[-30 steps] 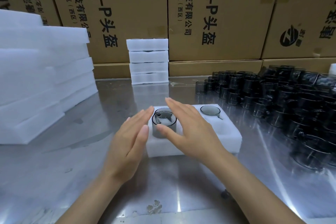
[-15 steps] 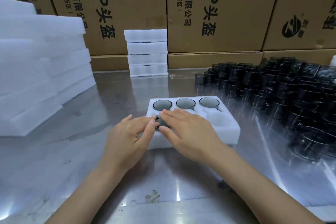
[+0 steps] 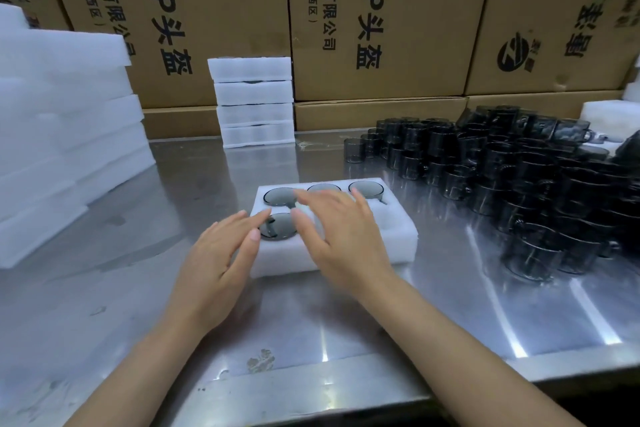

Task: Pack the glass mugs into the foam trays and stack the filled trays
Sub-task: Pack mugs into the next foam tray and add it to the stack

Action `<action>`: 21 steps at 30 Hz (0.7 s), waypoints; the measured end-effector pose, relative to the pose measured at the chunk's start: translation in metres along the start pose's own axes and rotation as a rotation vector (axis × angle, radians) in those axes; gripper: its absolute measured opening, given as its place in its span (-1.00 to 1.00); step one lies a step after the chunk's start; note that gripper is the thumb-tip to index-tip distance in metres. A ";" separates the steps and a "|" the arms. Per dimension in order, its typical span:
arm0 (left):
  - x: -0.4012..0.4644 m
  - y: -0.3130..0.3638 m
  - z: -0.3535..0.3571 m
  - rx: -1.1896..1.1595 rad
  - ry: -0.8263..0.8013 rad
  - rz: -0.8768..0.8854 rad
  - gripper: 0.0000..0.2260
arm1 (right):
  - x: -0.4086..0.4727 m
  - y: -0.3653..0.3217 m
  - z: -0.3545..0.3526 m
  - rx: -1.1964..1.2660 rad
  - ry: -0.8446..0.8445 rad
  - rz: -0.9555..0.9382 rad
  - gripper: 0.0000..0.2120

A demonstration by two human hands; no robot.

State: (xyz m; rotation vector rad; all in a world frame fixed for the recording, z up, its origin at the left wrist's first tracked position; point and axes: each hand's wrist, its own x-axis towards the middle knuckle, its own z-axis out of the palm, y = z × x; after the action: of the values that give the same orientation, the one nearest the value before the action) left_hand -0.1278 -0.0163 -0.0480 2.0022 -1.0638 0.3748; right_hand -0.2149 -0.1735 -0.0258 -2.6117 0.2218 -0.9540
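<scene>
Blank foam sheets [image 3: 65,135] wait far left, four filled trays [image 3: 254,102] stand stacked behind, left hand [image 3: 221,253] and right hand [image 3: 341,236] hover flat-fingered, holding nothing, over a foam tray [image 3: 391,236] with four mugs seated, two pockets apparently unfilled, loose mugs [image 3: 519,177] crowding right.

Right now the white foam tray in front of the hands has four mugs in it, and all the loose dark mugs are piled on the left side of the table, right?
Nearly. The foam tray does hold four mugs, but the loose mugs are piled on the right of the table; the head view shows white foam stacks on the left.
</scene>
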 end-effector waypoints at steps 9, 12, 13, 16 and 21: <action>0.002 -0.008 0.000 -0.101 -0.012 0.012 -0.69 | -0.012 0.061 -0.039 -0.285 0.318 0.671 -0.59; 0.002 -0.010 -0.001 -0.127 -0.003 -0.002 -0.69 | -0.015 0.071 -0.048 -0.317 0.281 0.791 -0.62; 0.002 -0.010 -0.001 -0.132 -0.002 -0.008 -0.68 | -0.016 0.074 -0.051 -0.321 0.273 0.816 -0.62; 0.002 -0.011 -0.002 -0.149 0.002 -0.024 -0.65 | -0.017 0.080 -0.056 -0.323 0.243 0.867 -0.64; 0.003 -0.010 -0.003 -0.158 -0.014 -0.057 -0.66 | -0.017 0.083 -0.058 -0.409 0.204 0.828 -0.68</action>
State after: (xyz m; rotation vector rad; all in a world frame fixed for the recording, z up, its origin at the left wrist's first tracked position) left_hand -0.1179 -0.0127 -0.0503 1.8926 -1.0109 0.2393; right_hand -0.2676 -0.2609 -0.0262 -2.3360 1.5386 -0.9008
